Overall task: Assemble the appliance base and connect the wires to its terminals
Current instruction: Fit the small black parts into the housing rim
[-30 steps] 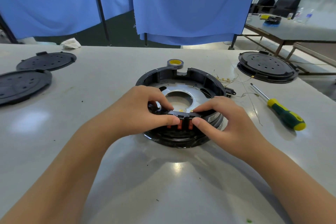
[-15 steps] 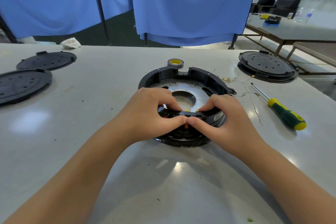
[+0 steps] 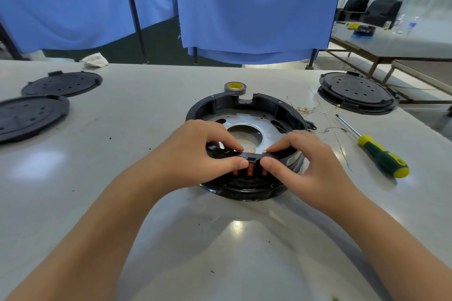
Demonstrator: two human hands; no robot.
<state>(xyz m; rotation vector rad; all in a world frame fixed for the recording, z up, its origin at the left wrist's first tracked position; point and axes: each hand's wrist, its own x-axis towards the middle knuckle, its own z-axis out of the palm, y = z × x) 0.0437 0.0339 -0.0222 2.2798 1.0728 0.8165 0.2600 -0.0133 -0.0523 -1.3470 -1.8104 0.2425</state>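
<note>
The round black appliance base (image 3: 271,107) lies open side up on the white table, a silver metal plate (image 3: 247,122) with a centre hole inside it. At its near rim sits a black terminal block (image 3: 252,157) with brass tabs on top and red parts below. My left hand (image 3: 198,154) pinches the block's left end between thumb and fingers. My right hand (image 3: 305,161) pinches its right end the same way. Thin loose wires (image 3: 315,111) with small brass ends lie on the table just right of the base.
A green-and-yellow screwdriver (image 3: 374,148) lies to the right. A tape roll (image 3: 235,87) sits behind the base. Another black base (image 3: 357,91) stands at the back right. Two black round covers (image 3: 62,83) (image 3: 29,116) lie at the left. Crumpled paper (image 3: 94,60) sits at the far edge.
Half a second ago my thumbs met over the block and hid most of the red parts. Now they sit slightly apart, and all three red parts show again.
</note>
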